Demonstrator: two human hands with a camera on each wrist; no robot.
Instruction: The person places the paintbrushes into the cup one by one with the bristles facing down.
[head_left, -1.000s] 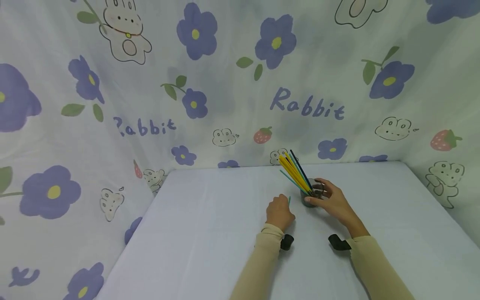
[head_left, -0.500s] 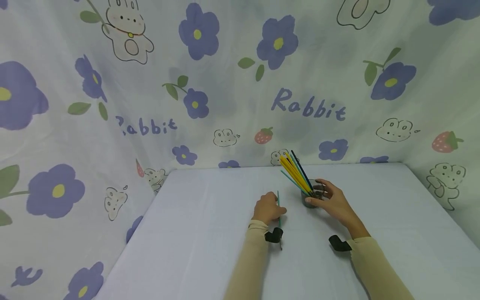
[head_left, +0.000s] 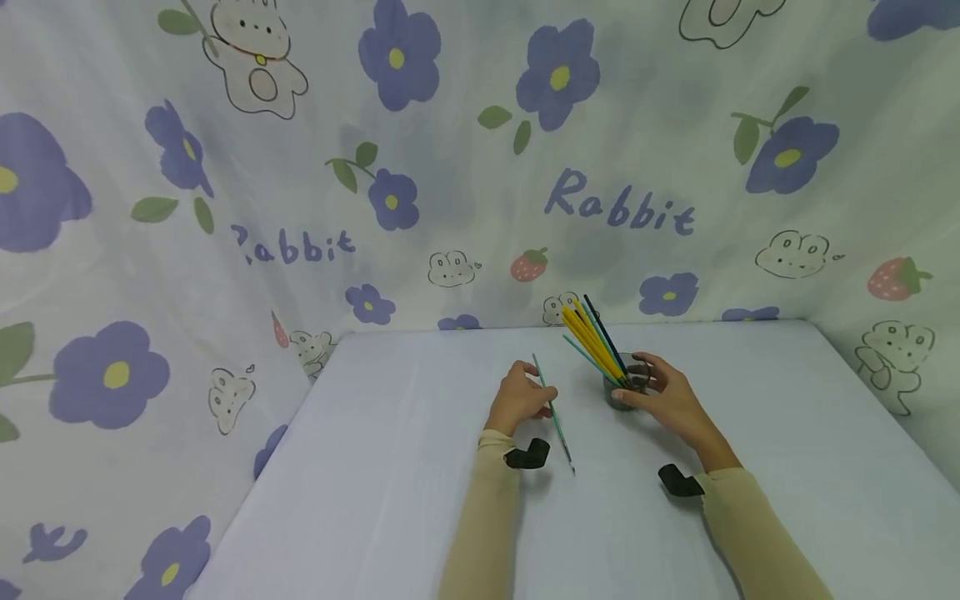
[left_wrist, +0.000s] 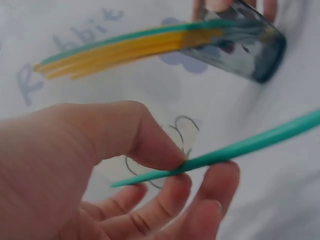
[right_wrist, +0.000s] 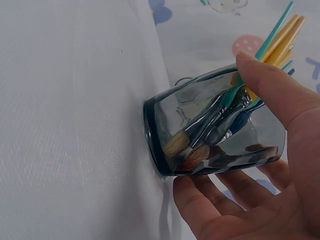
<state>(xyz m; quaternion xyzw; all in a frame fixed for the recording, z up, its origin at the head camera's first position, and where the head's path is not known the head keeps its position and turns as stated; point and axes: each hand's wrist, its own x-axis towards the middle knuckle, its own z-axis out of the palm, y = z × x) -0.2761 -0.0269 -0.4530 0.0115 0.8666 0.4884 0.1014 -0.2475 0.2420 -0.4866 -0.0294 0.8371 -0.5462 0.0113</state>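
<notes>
My left hand point(head_left: 517, 396) pinches a thin green paintbrush point(left_wrist: 260, 142) between thumb and fingers. Its pointed handle end is up, and its bristle tip slants down toward me, close over the white table. To the right, my right hand point(head_left: 667, 400) holds a dark-tinted glass cup point(right_wrist: 200, 130), thumb on the near side and fingers round the far side. Several paintbrushes point(head_left: 588, 337) with yellow, green and dark handles lean left out of the cup. Through the glass their bristles point(right_wrist: 177, 143) show, pointing down near the bottom.
A white cloth covers the table point(head_left: 390, 450). Behind it hangs a curtain point(head_left: 465, 167) printed with purple flowers, rabbits and strawberries, close behind the cup. Black wrist mounts point(head_left: 678, 482) stick out from both sleeves.
My left hand has moved left, away from the cup, carrying the green paintbrush, whose length now shows more fully and slants. My right hand stays on the cup.
</notes>
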